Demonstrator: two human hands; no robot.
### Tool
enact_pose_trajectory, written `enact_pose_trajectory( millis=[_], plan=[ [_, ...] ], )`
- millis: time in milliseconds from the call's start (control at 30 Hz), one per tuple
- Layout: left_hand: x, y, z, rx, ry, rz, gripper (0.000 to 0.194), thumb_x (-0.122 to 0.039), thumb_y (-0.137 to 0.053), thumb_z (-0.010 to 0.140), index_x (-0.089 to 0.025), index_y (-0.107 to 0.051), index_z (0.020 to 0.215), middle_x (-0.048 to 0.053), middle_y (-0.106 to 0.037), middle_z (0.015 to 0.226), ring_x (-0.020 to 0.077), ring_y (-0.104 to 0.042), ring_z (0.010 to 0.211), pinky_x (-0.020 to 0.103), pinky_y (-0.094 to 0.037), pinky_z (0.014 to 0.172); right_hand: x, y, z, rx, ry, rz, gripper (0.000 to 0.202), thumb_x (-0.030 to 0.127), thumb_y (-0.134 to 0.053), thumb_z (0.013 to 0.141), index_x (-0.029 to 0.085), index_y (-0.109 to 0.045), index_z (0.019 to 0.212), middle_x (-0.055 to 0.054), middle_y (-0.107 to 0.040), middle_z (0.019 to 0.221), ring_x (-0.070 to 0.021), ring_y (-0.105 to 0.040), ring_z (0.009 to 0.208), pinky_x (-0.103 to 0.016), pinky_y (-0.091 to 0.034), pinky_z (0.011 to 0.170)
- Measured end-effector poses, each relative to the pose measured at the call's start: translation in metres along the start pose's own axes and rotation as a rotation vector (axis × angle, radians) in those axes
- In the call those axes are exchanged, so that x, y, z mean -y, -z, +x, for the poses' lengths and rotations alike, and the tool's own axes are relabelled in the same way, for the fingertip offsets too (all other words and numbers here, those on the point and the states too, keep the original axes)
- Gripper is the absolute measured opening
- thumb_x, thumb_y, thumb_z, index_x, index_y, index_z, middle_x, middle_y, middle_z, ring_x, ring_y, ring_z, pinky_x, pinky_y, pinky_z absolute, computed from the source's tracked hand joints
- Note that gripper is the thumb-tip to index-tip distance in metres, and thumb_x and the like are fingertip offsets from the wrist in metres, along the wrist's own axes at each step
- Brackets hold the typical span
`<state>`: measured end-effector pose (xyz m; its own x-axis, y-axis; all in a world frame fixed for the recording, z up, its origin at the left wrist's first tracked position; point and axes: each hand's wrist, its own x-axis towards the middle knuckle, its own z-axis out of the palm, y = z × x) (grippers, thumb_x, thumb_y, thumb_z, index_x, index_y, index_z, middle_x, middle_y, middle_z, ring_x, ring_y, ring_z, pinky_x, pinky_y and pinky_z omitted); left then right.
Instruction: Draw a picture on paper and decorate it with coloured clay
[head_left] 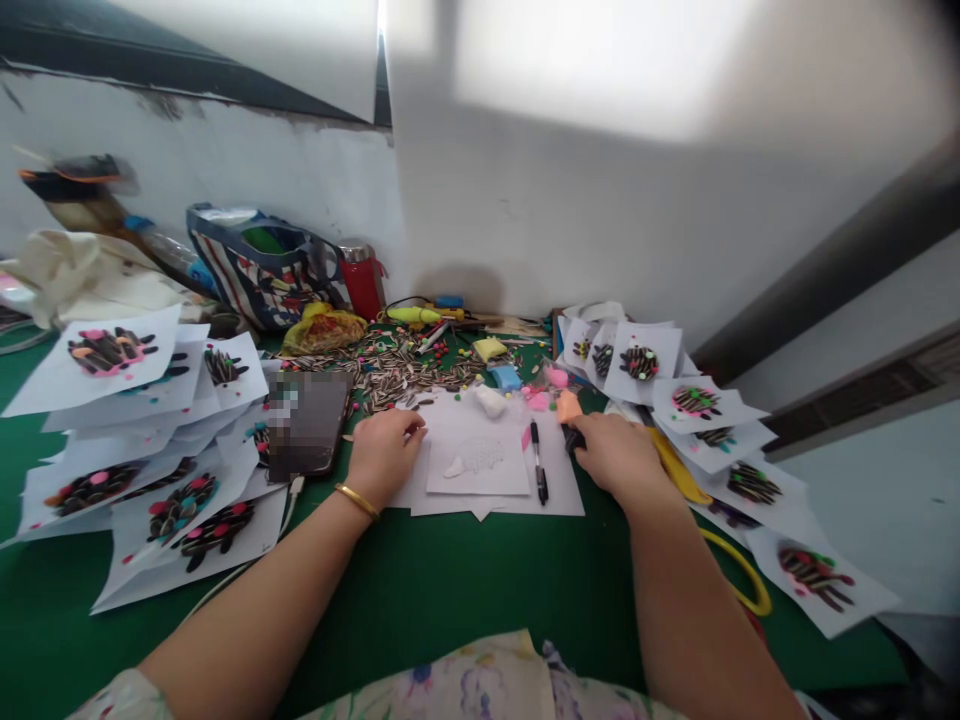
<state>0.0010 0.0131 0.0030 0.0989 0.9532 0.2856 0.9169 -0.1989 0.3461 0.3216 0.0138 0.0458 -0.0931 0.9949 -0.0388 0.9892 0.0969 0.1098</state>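
Observation:
A small white sheet (480,483) lies in front of me with a pale drawn outline and a bit of white clay on its left end. My left hand (384,452), a gold bangle at its wrist, rests at the left of this sheet; its fingers are curled together and whatever they may hold is hidden. To the right, my right hand (615,452) has its fingers closed on a lump of black clay (574,438). Orange clay (568,406) sits just beyond those fingertips. A black pen (538,462) lies between sheet and right hand. White clay (491,402) sits behind the sheet.
Sunflower seeds (420,372) are strewn behind, with blue clay (506,377) and pink clay (555,376). A phone (311,425) lies left. Papers with seed-and-clay pictures (180,505) pile up on both sides. Yellow scissors (679,468), seemingly, lie by my right forearm. A bag (262,270) and red flask (361,282) stand behind.

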Motion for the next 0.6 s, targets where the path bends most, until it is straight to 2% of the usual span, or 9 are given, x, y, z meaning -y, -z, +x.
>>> enact_pose_trajectory(
  millis=[100, 167, 267, 367, 500, 600],
  plan=[
    [0.001, -0.003, 0.001, -0.020, 0.007, 0.024, 0.019, -0.024, -0.054, 0.087, -0.023, -0.071, 0.095, 0.005, -0.072, 0.099, 0.0246, -0.063, 0.097, 0.037, -0.041, 0.085, 0.008, 0.000, 0.000, -0.182, 0.054, 0.104, 0.026, 0.020, -0.057, 0.080, 0.019, -0.067, 0.104, -0.012, -0.069, 0.100, -0.0301, -0.061, 0.098, -0.043, -0.042, 0.085],
    [0.001, -0.005, 0.001, -0.025, 0.014, 0.044, 0.023, -0.024, -0.053, 0.087, -0.024, -0.072, 0.099, 0.005, -0.071, 0.103, 0.0255, -0.062, 0.100, 0.039, -0.041, 0.086, 0.019, -0.001, 0.001, -0.304, 0.158, 0.271, 0.033, 0.021, -0.057, 0.081, 0.019, -0.063, 0.113, -0.011, -0.068, 0.108, -0.0282, -0.060, 0.104, -0.041, -0.043, 0.090],
    [0.000, -0.005, 0.001, -0.014, 0.006, 0.063, 0.026, -0.027, -0.051, 0.089, -0.024, -0.073, 0.103, 0.007, -0.070, 0.108, 0.0261, -0.061, 0.103, 0.040, -0.041, 0.086, 0.038, -0.004, 0.000, -0.371, 0.319, 0.568, 0.038, 0.023, -0.058, 0.083, 0.020, -0.059, 0.121, -0.009, -0.066, 0.117, -0.0240, -0.058, 0.111, -0.037, -0.044, 0.096],
    [-0.001, -0.004, 0.000, -0.010, 0.002, 0.069, 0.029, -0.030, -0.049, 0.090, -0.023, -0.071, 0.108, 0.008, -0.070, 0.110, 0.0269, -0.061, 0.104, 0.041, -0.041, 0.088, 0.055, -0.009, -0.003, -0.340, 0.368, 0.776, 0.040, 0.026, -0.056, 0.086, 0.023, -0.057, 0.125, -0.008, -0.064, 0.120, -0.0228, -0.058, 0.111, -0.038, -0.045, 0.097],
    [0.001, -0.003, -0.001, -0.026, -0.003, 0.049, 0.032, -0.031, -0.050, 0.090, -0.021, -0.069, 0.114, 0.010, -0.070, 0.112, 0.0296, -0.059, 0.107, 0.045, -0.041, 0.091, 0.069, -0.017, -0.008, -0.287, 0.335, 1.084, 0.041, 0.032, -0.052, 0.090, 0.025, -0.054, 0.130, -0.008, -0.059, 0.124, -0.0224, -0.056, 0.113, -0.040, -0.044, 0.100],
    [0.002, -0.003, -0.001, -0.055, -0.007, 0.030, 0.027, -0.030, -0.054, 0.088, -0.022, -0.071, 0.107, 0.010, -0.065, 0.120, 0.0295, -0.057, 0.112, 0.044, -0.041, 0.094, 0.076, -0.025, -0.008, -0.131, 0.242, 1.488, 0.037, 0.039, -0.051, 0.091, 0.028, -0.054, 0.127, -0.007, -0.060, 0.118, -0.0204, -0.060, 0.105, -0.041, -0.049, 0.095]
  ],
)
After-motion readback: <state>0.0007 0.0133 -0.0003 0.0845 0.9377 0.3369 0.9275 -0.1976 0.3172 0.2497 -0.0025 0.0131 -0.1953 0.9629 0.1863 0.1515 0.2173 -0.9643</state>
